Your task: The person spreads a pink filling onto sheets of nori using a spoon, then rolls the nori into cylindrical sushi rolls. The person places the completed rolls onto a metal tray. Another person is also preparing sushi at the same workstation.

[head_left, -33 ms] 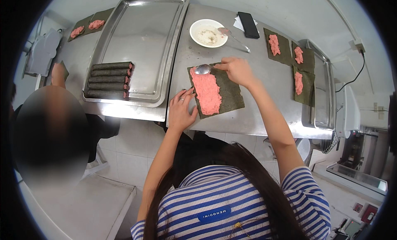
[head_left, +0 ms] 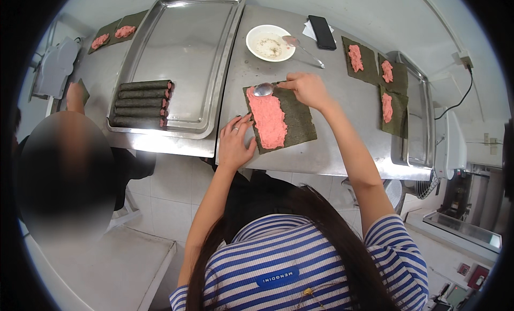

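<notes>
While the left hand [head_left: 235, 142] lies flat along the left side of a dark green seaweed sheet [head_left: 301, 123], the right hand [head_left: 308, 91] is over by the sheet's far right corner, its fingers closed on the handle of a metal spoon [head_left: 263, 90]. From where I stand, the sheet sits squarely in front of the person on the steel table [head_left: 337, 145], between the two hands, a little askew.

What counts is how the spoon lies to the pink paste [head_left: 269, 121]. The paste makes a long strip down the left part of the sheet, its long axis running from the far edge towards the person, slanting slightly right as it comes nearer. The spoon's bowl is at the far end of that strip, with the handle pointing off to the right, so the tool lies roughly across the paste. From the right fingers, most of the strip is leftward and nearer the person; its near end is closer to the left hand, whose thumb stands apart from the other fingers.

Beyond the sheet I can see a white bowl [head_left: 255, 53] with a second spoon [head_left: 310, 58] leaning out of it, and to the left a large metal tray [head_left: 176, 43] holding dark rolls [head_left: 140, 104].
</notes>
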A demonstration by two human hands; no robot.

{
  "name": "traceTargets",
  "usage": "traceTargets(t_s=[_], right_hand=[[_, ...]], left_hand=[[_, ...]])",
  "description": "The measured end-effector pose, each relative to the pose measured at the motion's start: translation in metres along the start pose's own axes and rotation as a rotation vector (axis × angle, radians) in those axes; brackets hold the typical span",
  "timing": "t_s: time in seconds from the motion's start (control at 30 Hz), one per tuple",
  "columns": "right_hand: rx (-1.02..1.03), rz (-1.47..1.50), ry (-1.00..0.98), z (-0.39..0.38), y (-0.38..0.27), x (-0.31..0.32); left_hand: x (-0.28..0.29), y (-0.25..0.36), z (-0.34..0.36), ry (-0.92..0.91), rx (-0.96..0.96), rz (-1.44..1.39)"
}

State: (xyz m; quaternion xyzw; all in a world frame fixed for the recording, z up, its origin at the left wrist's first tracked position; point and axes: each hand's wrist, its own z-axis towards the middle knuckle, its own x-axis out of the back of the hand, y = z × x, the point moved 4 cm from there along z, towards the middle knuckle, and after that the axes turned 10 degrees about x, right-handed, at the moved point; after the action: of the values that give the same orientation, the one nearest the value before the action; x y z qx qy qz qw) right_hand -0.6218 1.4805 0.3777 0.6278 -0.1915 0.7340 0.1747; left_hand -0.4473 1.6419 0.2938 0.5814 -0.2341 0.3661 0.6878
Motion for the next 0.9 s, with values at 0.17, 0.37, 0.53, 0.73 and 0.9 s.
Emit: traceTargets(t_s=[0.17, 0.37, 0.53, 0.73, 0.9], right_hand=[[0.12, -0.014, 0.028, 0.019, 0.005, -0.01], [0.001, -0.061, -0.055, 0.035, 0.01, -0.004], [-0.047, -0.082, -0.053, 0.024, -0.001, 0.002], [-0.128, -0.047, -0.077, 0.006, 0.01, -0.003], [-0.193, -0.048, -0.019, 0.012, -0.02, 0.017]], left_hand=[[0.0, 0.0, -0.001, 0.007, -0.01, 0.014], [-0.002, -0.002, 0.006, 0.006, -0.002, 0.023], [-0.003, -0.002, 0.006, 0.009, -0.003, 0.024], [-0.001, 0.001, 0.007, -0.001, -0.013, 0.043], [-0.002, 0.0, 0.007, -0.003, -0.008, 0.034]])
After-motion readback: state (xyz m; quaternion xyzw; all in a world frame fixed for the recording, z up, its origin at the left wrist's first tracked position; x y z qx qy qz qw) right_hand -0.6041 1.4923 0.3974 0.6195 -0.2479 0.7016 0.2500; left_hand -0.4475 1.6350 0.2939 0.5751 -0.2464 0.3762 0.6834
